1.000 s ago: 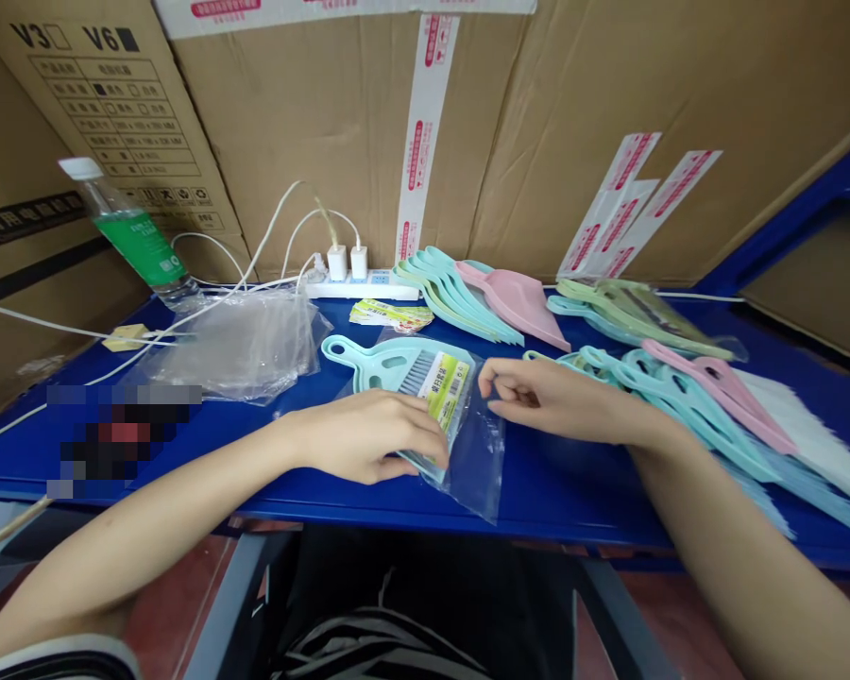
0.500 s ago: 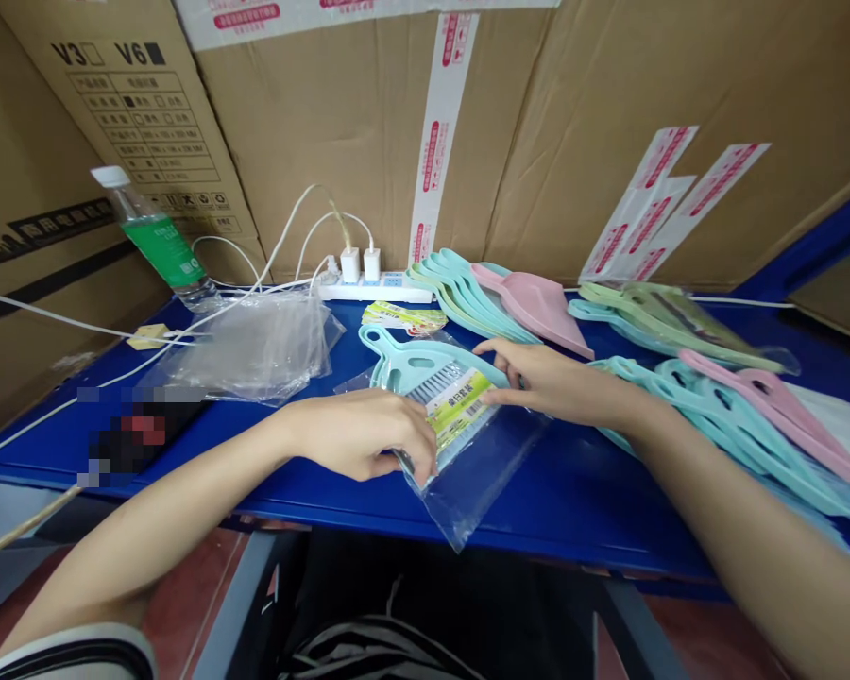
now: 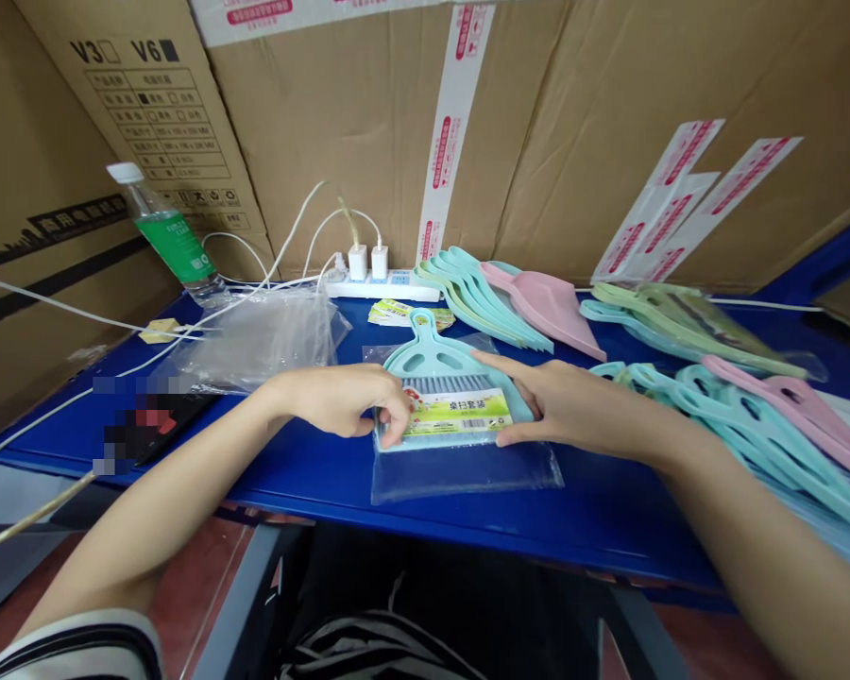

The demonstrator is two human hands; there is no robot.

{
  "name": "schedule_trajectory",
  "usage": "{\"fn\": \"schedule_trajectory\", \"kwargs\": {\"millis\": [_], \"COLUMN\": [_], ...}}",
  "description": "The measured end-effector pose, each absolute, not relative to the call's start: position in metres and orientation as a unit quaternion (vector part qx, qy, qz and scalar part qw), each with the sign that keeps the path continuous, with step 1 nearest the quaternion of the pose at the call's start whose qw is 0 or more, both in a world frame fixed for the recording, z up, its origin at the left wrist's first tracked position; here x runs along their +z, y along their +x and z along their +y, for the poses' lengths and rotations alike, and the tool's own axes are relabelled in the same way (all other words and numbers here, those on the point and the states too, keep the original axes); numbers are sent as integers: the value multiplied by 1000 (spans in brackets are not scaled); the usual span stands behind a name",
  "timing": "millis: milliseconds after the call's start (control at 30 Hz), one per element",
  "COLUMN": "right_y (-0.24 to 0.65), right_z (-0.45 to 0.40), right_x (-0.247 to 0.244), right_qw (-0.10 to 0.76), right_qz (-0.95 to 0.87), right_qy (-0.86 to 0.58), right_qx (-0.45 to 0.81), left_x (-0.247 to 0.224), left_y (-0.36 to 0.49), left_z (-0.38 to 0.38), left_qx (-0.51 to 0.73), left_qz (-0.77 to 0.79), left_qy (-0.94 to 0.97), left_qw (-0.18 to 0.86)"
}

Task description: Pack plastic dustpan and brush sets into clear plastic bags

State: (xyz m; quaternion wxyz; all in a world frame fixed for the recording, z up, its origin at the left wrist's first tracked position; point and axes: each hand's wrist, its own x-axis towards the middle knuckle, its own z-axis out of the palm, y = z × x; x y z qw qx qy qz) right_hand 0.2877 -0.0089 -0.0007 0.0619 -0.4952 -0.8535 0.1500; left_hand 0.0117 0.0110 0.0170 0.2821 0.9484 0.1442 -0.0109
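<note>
We see a pale blue dustpan-and-brush set [image 3: 435, 353] in a clear bag [image 3: 460, 477], at the centre of the frame on the blue worktop [image 3: 304, 486]. Since the preceding view the set has been turned from a slant to nearly square, its handle now towards the top of the frame and the bag's loose end towards the bottom; we judge that this lays the bag straight for handling. The left hand [image 3: 350, 404] is curled at the set's left edge; we cannot tell whether its fingers pinch it. The right hand [image 3: 549, 397] lies along the right edge, thumb and forefinger spread well apart. On the label card [image 3: 460, 408] we read 桌扫套装. The carton [image 3: 219, 104] at upper left bears "V3" and "V6", the latter's box filled. Red print on the tape [image 3: 448, 151] is too small to read.
</note>
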Motion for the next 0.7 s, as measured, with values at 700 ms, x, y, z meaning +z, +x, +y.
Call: {"fn": "schedule_trajectory", "kwargs": {"millis": [700], "right_y": [280], "right_z": [-19], "right_x": [11], "right_qw": [-21], "right_qz": [-887], "right_qy": [-455], "right_qx": [77], "left_x": [13], "left_y": [3], "left_z": [18], "left_qx": [-4], "left_qz": [195], "left_qy": [957], "left_qw": [214]}}
